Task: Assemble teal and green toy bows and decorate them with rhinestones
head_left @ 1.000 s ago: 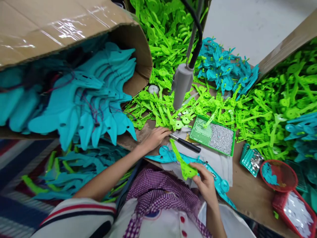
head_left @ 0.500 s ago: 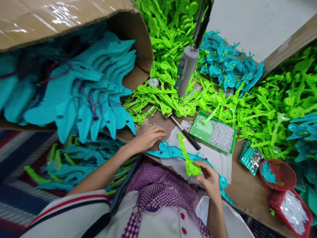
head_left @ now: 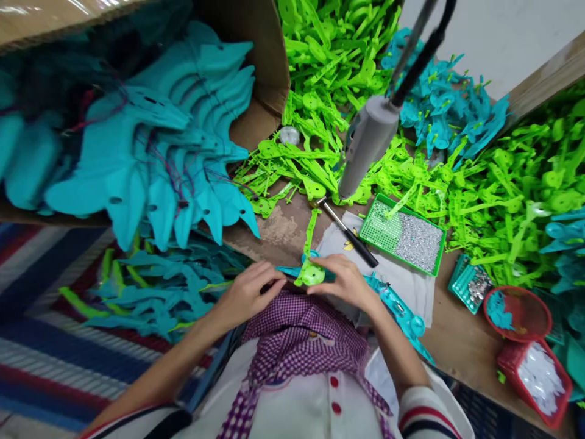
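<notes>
My right hand [head_left: 347, 281] pinches a lime-green plastic part [head_left: 312, 273] by its wide rounded end, its narrow arm pointing up and away. Under it lies a long turquoise plastic part [head_left: 402, 311], which stretches along the table's near edge and is partly covered by the green part and my hand. Beside the turquoise part's left tip is my left hand [head_left: 256, 289], with fingers curled and thumb brought in. What those fingers hold, if anything, is hidden.
A hammer [head_left: 351, 235] lies on a white cloth [head_left: 336, 236] beside a green tray [head_left: 442, 251] of small metal pieces. A grey electric screwdriver [head_left: 368, 146] hangs above. Lime-green parts [head_left: 493, 201] are heaped around; a cardboard box [head_left: 269, 79] holds turquoise shells. Red baskets [head_left: 516, 366] stand right.
My right hand has carried the green part left, over the left end of the turquoise part. My left hand has drawn back toward me, and its fingers have curled in. The view has shifted slightly.
</notes>
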Demonstrator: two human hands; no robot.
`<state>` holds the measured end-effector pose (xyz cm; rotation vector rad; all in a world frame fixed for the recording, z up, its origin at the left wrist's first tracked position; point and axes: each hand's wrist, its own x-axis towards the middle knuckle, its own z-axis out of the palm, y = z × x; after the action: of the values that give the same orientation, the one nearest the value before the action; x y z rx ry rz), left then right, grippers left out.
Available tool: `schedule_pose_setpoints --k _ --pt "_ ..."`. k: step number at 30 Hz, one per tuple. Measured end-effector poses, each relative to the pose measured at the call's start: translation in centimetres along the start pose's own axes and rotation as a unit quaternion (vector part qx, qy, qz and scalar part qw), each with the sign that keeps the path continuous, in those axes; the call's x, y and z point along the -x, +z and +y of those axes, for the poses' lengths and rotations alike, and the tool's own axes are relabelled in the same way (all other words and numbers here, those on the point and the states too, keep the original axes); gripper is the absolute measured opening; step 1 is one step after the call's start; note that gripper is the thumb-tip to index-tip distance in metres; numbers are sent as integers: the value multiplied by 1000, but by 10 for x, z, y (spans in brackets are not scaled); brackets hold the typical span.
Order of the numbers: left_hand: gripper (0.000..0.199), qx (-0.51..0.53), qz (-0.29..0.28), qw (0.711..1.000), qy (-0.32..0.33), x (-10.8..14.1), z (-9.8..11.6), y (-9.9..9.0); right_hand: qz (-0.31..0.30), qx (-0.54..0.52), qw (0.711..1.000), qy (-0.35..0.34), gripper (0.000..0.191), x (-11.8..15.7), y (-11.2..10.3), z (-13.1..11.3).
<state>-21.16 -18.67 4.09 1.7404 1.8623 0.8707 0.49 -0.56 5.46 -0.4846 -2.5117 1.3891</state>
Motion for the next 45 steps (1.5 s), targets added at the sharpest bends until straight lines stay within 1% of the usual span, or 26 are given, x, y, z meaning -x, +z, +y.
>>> schedule_pose_setpoints --k 1,2,4,6,8,10,13,16,19,24,27,30,33,34,35,37,39,40,42,45 --pt "14 -23 45 999 -21 6 -7 13 -5 0 1000 -1 66 3 3 -1" --pt "14 -29 66 997 -29 10 -14 26 -2 -8 1000 10 66 7 5 -2" --pt "14 -6 73 997 -35 14 -24 47 2 -44 998 43 65 16 2 -4" --pt "14 30 87 995 -41 17 -29 61 -17 -75 995 56 64 20 -5 -3" --pt "13 49 107 992 -40 18 -32 67 -39 -67 996 40 62 14 -9 4" --pt "13 53 104 993 -25 19 -33 67 -46 -20 999 18 60 1 -8 14" --pt "15 50 80 996 4 19 -34 65 -61 52 997 -12 60 -17 1 28" --pt "13 50 86 995 11 17 -34 65 -90 106 990 -33 60 -25 9 32" --pt "12 55 96 994 12 15 -32 67 -94 140 985 -25 59 -27 7 30" --pt "13 58 89 994 32 16 -32 64 -102 148 984 -18 57 -26 0 30" --pt "17 62 81 994 49 17 -34 64 -91 165 982 -3 52 -22 3 31" --pt "17 64 87 993 54 17 -35 66 -87 188 978 5 49 -17 5 29" --pt "15 64 93 993 47 17 -36 67 -104 203 974 -12 50 -17 -3 25" --pt "15 65 92 993 48 17 -37 67 -100 205 974 -13 47 -20 -8 24" --pt "15 67 90 992 50 18 -37 67 -85 208 974 -6 43 -25 -12 23" --pt "16 70 86 992 54 18 -36 67 -35 226 973 28 35 -41 -18 20" --pt "15 70 88 992 52 19 -35 66 1 264 962 75 34 -65 -17 19" --pt "14 70 90 992 49 20 -34 66 1 286 953 95 32 -79 -14 18" --pt "13 68 94 992 46 20 -32 65 -24 328 936 125 28 -104 -4 19" --pt "13 61 93 993 51 21 -32 66 -67 370 915 147 26 -131 8 20"
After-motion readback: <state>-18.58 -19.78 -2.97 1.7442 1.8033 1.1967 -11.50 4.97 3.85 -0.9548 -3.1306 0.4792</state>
